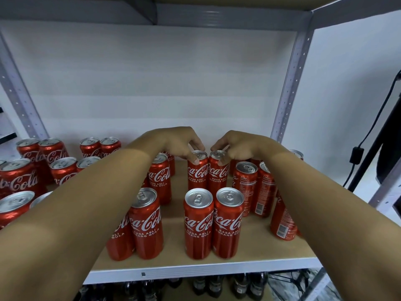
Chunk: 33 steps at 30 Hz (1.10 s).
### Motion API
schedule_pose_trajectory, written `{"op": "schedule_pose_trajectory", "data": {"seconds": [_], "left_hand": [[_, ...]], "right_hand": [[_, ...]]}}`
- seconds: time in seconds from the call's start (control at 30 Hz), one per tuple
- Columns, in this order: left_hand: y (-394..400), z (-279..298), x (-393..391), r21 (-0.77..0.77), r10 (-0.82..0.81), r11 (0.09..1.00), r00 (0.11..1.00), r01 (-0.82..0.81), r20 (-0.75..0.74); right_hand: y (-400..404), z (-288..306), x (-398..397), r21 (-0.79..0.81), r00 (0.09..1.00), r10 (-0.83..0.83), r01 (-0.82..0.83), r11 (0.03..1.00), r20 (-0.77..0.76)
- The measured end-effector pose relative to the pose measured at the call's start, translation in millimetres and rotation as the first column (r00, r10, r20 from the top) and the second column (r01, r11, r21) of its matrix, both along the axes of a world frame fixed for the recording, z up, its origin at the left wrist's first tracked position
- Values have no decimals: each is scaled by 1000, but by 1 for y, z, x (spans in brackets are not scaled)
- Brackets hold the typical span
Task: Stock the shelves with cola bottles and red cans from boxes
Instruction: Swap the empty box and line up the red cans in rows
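Both my arms reach over a shelf board (pixel 249 255) crowded with tall red cans. My left hand (pixel 180 142) grips the top rim of one upright red can (pixel 197 172), thumb on its front and fingers over the lid. My right hand (pixel 236 144) grips the top of the red can (pixel 218 173) right beside it in the same way. The two cans stand touching, mid-shelf. Two more red cans (pixel 212 222) stand as a pair in front of them, near the shelf's front edge. Cola bottles (pixel 227 285) show dimly on the shelf below.
Shorter red cans (pixel 32 168) fill the left of the shelf. More tall cans (pixel 253 187) stand at the right, some partly hidden by my right forearm. A grey perforated upright (pixel 288 83) bounds the right side; a black stand with a cable (pixel 368 153) is beyond it.
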State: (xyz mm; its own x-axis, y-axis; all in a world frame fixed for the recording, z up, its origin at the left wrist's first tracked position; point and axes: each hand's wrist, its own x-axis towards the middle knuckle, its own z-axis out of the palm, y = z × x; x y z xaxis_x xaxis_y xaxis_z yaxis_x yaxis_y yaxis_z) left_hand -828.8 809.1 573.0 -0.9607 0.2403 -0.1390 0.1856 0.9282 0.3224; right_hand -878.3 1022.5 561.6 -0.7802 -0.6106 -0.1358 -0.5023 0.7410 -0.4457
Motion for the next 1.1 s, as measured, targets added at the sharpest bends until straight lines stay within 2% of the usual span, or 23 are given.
{"op": "schedule_pose_trajectory", "data": {"seconds": [0.53, 0.87, 0.97, 1.1], "left_hand": [[0, -3, 0, -33, -33, 999, 999, 32, -21], [-4, 2, -6, 72, -56, 996, 998, 54, 26], [-3, 9, -12, 59, -67, 996, 998, 68, -12], [4, 14, -23, 50, -41, 998, 991, 48, -128]], "right_hand": [[1, 3, 7, 21, 1000, 5, -4, 1000, -12], [0, 1, 7, -46, 999, -50, 49, 998, -8], [4, 7, 8, -98, 995, -81, 76, 992, -50], [20, 16, 0, -127, 970, -160, 138, 982, -185]]}}
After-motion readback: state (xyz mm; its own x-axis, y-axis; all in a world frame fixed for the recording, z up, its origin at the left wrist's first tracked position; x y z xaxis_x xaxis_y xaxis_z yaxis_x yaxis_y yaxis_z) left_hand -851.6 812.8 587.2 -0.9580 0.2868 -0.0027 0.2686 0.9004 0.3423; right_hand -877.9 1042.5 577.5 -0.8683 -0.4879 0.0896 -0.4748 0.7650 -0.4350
